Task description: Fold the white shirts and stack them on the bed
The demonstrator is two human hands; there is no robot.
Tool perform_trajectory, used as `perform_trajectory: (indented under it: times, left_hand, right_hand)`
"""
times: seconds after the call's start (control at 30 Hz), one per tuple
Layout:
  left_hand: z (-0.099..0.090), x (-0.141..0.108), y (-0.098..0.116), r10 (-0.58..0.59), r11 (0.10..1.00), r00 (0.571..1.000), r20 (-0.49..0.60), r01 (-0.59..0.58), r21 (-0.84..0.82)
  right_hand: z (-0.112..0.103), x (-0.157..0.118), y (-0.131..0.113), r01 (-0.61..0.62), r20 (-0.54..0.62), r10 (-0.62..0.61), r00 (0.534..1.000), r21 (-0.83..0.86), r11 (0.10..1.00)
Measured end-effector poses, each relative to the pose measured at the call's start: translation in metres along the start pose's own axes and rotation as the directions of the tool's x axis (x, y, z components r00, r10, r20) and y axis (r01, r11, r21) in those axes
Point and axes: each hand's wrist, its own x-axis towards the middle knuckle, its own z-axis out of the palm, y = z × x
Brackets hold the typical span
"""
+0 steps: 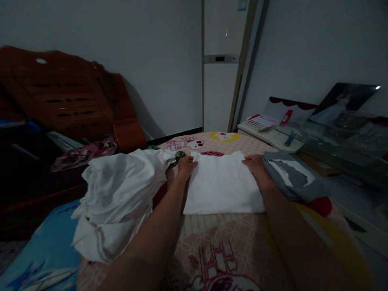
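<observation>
A white shirt [224,186], folded into a flat, nearly square shape, lies in the middle of the patterned cloth [209,238]. At its far left corner my left hand [187,165] is closed on the fabric between thumb and fingers. The far right corner is pinched by my right hand [253,163] in the same way. Left of my left arm sits a loose heap of white clothing [121,194]. Just beyond my right hand lies a folded grey garment [294,176] with a white print. Some dark green fabric [180,155] shows beside my left hand.
A carved wooden bench [60,89] stands at the left, with crumpled patterned fabric [86,151] on it. A tall white cabinet-like unit [221,89] is against the back wall. To the right, a glass-topped stand [327,145] holds a framed picture [345,101] and papers [262,121].
</observation>
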Motion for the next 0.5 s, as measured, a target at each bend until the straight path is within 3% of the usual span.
perform_trajectory:
  times: [0.17, 0.27, 0.33, 0.4, 0.5]
  left_hand:
    - [0.002, 0.001, -0.002, -0.036, 0.943, 0.999, -0.008, 0.031, -0.332]
    - [0.000, 0.003, -0.003, -0.050, 0.918, 0.999, 0.008, 0.049, -0.394]
    - [-0.002, 0.002, -0.003, -0.065, 0.951, 0.998, -0.008, 0.060, -0.303]
    - [-0.003, 0.000, -0.002, -0.052, 0.989, 0.998, -0.042, 0.046, -0.137]
    - [-0.005, -0.005, 0.001, 0.033, 0.996, 0.995, -0.092, -0.025, 0.085]
  right_hand:
    - [-0.002, -0.009, -0.008, -0.035, -0.001, 0.037, 0.999, 0.280, 0.960]
    - [-0.004, -0.011, -0.011, -0.064, 0.056, 0.048, 0.997, 0.330, 0.942]
    - [-0.003, -0.011, -0.012, -0.036, 0.034, 0.030, 0.999, 0.200, 0.979]
    - [-0.002, -0.009, -0.012, 0.035, -0.018, -0.036, 0.999, -0.033, 0.999]
    - [-0.001, -0.009, -0.013, 0.103, -0.060, -0.131, 0.990, -0.339, 0.935]
